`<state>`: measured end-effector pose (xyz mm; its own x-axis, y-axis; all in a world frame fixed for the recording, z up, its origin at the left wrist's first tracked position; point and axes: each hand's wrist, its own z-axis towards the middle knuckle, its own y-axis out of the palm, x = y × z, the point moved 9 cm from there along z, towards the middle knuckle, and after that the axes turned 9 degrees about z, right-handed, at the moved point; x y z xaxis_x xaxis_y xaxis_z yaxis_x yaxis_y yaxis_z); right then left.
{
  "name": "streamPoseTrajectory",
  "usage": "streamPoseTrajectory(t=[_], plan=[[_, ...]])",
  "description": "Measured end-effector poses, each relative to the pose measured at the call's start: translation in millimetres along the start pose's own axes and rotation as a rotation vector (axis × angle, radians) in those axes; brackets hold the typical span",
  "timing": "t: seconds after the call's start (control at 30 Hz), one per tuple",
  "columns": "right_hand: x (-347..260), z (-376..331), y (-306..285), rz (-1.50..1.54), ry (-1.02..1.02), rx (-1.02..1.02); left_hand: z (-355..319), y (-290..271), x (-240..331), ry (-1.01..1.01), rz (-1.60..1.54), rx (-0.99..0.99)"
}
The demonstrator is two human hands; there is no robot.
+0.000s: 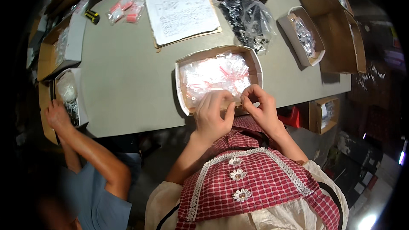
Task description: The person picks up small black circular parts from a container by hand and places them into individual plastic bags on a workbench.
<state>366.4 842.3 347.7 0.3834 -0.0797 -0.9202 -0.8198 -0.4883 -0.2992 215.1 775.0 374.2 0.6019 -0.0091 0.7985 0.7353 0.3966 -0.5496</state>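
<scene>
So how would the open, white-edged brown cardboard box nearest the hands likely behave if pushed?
The box would probably slide rather than tip, looking wide and low. Its thin walls may flex. The loose clear plastic packets inside could shift, being heaped uncovered.

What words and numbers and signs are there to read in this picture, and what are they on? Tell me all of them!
None is clear enough to quote.
White paper sheets on the table: covered in dark marks, too small and blurred to read.
Clear plastic bags in the open box: reddish strips, no letters I can make out.
Red checked apron: white flowers, no readable writing.
</scene>
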Motion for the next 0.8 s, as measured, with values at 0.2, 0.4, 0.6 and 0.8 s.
streamPoseTrajectory(t=[0.2, 0.4, 0.6, 0.8], plan=[[4.4, 7.9, -8.9, 0.310, 0.042, 0.043, 22.4, 13.5, 25.9, 0.311, 0.058, -0.083], [-18.7, 24.7, -11.2, 0.413, -0.077, -0.138, 27.8, 14.4, 13.2, 0.170, 0.072, -0.153], [-84.2, 20.5, -31.9, -0.204, -0.690, -0.161, 36.6, 30.3, 5.5, -0.150, -0.267, -0.223], [-72.8, 24.7, -45.8, -0.015, -0.640, -0.119, 28.3, 67.0, -5.3, -0.456, -0.890, -0.366]])
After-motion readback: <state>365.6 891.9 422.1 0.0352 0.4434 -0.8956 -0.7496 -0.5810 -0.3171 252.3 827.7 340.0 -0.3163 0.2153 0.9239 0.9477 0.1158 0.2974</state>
